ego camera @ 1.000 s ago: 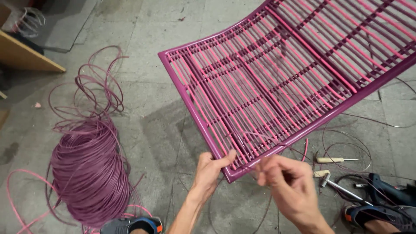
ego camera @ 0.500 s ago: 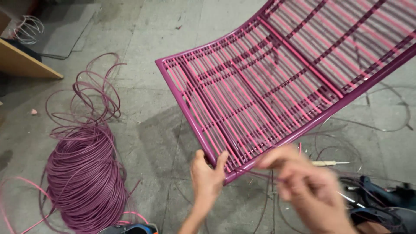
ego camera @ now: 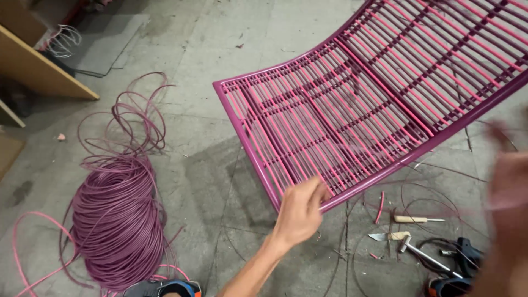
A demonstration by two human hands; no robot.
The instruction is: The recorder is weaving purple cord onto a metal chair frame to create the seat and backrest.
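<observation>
Nearest me, my left hand curls its fingers over the bottom corner of the magenta metal frame woven with pink and purple cord, gripping the edge. My right hand is a blur at the right edge, lifted off the frame; I cannot tell how far open it is. Half a second ago it was pinching at the frame's lower edge beside the left. Farther left, the coil of purple cord lies on the concrete floor.
</observation>
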